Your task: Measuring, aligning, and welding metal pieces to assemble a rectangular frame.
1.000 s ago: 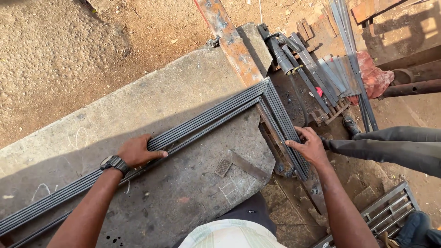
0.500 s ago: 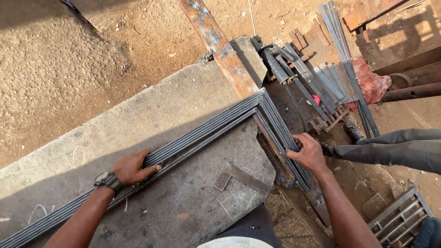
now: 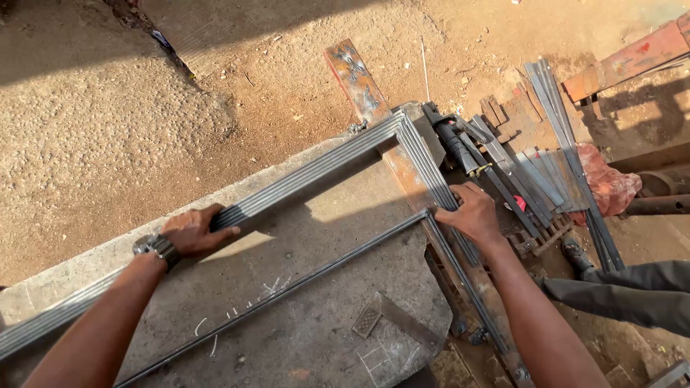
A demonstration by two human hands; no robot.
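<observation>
Ribbed steel frame (image 3: 316,169) lies on the concrete desk (image 3: 309,316), an L of profiled bars meeting at a mitred corner at the desk's far end; long leg runs down-left out of view, short leg runs down-right along the desk edge. A thinner inner bar (image 3: 287,291) runs parallel below the long leg, joined to a short piece near the right hand.

Left hand (image 3: 192,231), wristwatch (image 3: 158,248) on the wrist, lies over the long leg, fingers (image 3: 219,214) curled onto its top edge, gripping it. Right hand (image 3: 471,212) rests on the short leg, fingers bent over the bars, pressing down; full grip cannot tell.

Around: small try square (image 3: 388,320) flat on the desk near the bottom, chalk marks beside it. Rusty flat steel beam (image 3: 356,79) angles away beyond the corner. Just right of the corner a dark tool (image 3: 456,144), partly hidden by bars, kind unclear. Stack of cut grey steel strips (image 3: 546,165) on the dirt ground (image 3: 108,129), red cloth (image 3: 607,183) next to them. Another person's trouser leg (image 3: 625,294) and shoe (image 3: 575,255) at right, cut off. Frame's lower ends run out of view.
</observation>
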